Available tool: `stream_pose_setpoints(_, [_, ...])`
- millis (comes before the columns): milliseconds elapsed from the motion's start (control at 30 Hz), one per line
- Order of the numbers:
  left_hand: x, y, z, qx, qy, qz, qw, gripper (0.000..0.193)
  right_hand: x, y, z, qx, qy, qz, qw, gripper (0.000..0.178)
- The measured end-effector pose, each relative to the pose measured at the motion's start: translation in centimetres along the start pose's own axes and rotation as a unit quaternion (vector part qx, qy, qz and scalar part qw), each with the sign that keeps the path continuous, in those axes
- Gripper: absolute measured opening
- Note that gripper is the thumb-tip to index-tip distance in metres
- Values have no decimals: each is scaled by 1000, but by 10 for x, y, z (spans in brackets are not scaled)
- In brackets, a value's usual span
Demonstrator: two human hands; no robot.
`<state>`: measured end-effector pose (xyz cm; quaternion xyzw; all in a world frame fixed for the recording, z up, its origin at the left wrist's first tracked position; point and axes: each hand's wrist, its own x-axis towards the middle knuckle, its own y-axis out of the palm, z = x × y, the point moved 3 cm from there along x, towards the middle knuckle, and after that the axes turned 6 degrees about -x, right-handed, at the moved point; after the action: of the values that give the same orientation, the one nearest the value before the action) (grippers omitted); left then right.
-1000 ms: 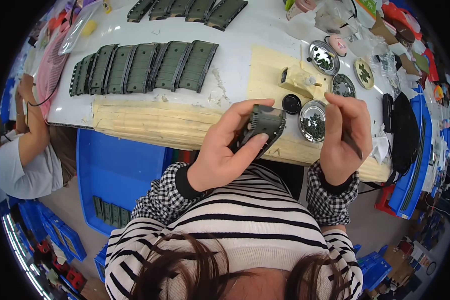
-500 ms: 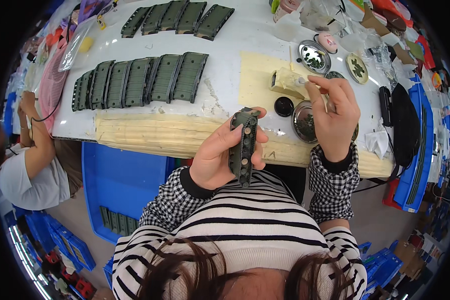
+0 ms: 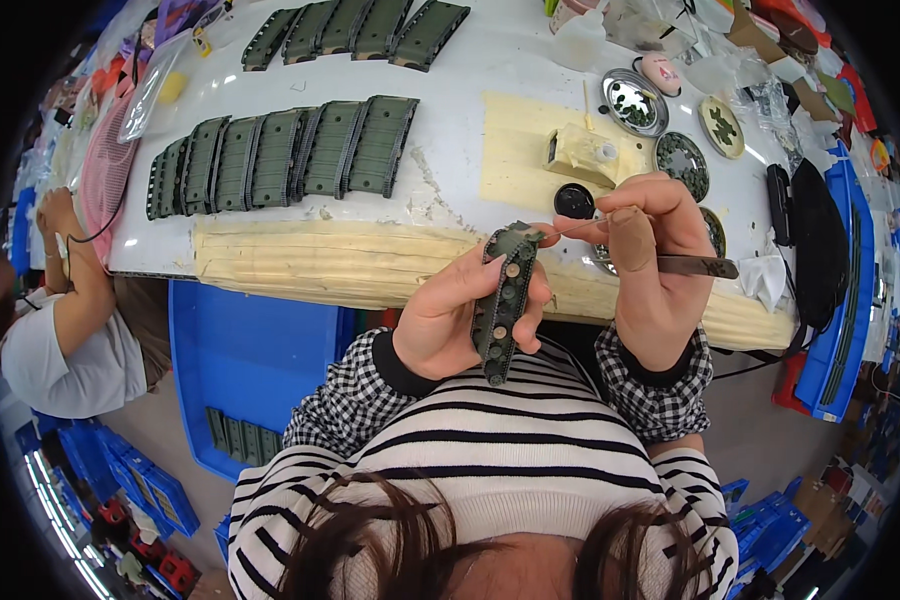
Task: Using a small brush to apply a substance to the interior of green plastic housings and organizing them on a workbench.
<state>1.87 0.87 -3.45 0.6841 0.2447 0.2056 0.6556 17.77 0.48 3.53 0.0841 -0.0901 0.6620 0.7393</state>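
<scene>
Through the head view I am holding a green toy tank part (image 3: 504, 305) in my left hand (image 3: 440, 315), between me and the near edge of the table (image 3: 460, 105), its wheeled side facing up. My left fingers are clasping it from both sides, thumb against the rest. With my right hand (image 3: 660, 285) I am pinching a thin stick (image 3: 577, 225) between the fingers; its tip is pointing at the part's upper end, though I am not able to tell whether it is touching. Tweezers (image 3: 698, 266) are sitting tucked in that same hand. I am judging the step in hand to be fine work on that end, perhaps dabbing. The next move is calling for a steady left hold and a small, light stroke, tweezers clear of the wheels. Beyond, a black cap (image 3: 574, 201) is lying beside a yellow-wrapped block (image 3: 574, 152).
</scene>
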Motion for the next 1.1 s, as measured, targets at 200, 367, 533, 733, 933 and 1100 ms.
stream_pose_setpoints(200, [0,0,0,0,-1,-1,1000,54,0,0,-2,-11,0,10,1000,13])
stream_pose_setpoints(367, [-1,-1,-1,4,1,0,1000,53,0,1,-1,-7,10,5,1000,13])
stream_pose_setpoints(533, [-4,8,-12,200,0,-37,979,55,8,-21,-2,-128,-10,-95,987,14])
stream_pose_setpoints(733, [-6,25,-24,328,58,-100,937,63,33,-42,-20,-441,-154,-130,874,8])
stream_pose_setpoints(933, [-8,26,-33,632,110,-44,766,57,19,-39,1,-383,-187,-182,886,8])
stream_pose_setpoints(1100, [-7,38,-32,696,111,-40,708,52,5,-15,8,-188,-141,8,972,10])
